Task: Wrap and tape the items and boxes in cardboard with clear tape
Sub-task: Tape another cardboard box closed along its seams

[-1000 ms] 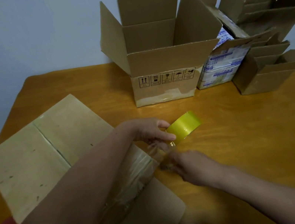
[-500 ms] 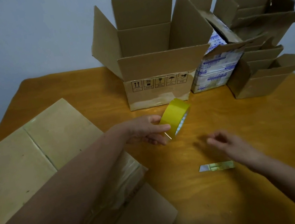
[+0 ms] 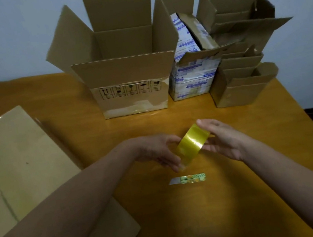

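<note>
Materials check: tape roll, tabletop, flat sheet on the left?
Tape roll: glossy yellowish plastic film, with a bright glare streak across it.
Tabletop: probably varnished wood or wood-look laminate; it is orange with a faint sheen.
Flat sheet: matte brown cardboard, likely corrugated, going by the creased fold line.

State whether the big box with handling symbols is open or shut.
Open: the big box has its top flaps folded back, inside showing.

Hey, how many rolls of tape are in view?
1: the tape roll, held between the left hand and right hand above the table, just beyond the cutter. The big open box may hide others.
</note>
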